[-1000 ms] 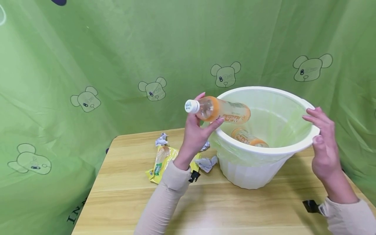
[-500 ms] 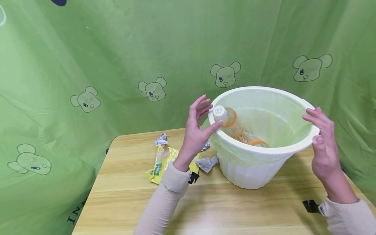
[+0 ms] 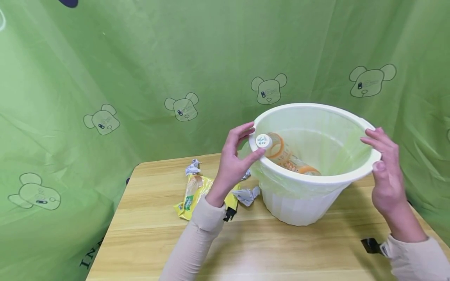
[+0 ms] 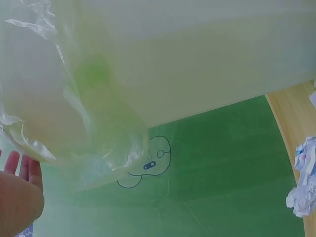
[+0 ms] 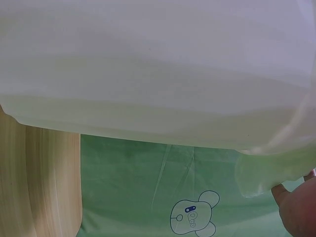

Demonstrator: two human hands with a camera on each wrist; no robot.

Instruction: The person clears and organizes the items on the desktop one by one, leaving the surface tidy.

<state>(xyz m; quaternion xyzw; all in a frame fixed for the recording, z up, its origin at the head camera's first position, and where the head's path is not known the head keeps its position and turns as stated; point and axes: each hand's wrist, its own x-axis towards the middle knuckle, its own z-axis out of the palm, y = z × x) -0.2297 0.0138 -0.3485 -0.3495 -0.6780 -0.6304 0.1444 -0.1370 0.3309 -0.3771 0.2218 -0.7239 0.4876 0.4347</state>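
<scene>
Left grip (image 3: 232,162) at the bin's left side: thumb and fingers spread, tips at the rim. Bottle (image 3: 277,145) inside the bin, just right of that thumb, leaning, its white cap (image 3: 263,141) up near the rim; thumb tip beside the cap, contact unclear. Right grip (image 3: 386,175) pinching the opposite rim, fingers over, thumb outside. Between the grips, bin (image 3: 302,208) on the worktop (image 3: 147,234), pale-green liner (image 3: 277,181) folded over. Second bottle (image 3: 299,167) deeper, right of the left grip, partly hidden. Below the left wrist, yellow wrapper (image 3: 200,189), partly covered; crumpled paper (image 3: 247,196) between wrist and bin. Beyond the wrapper, another paper ball (image 3: 193,167). Farthest, behind both grips: green curtain (image 3: 211,58), bear-head outlines.
</scene>
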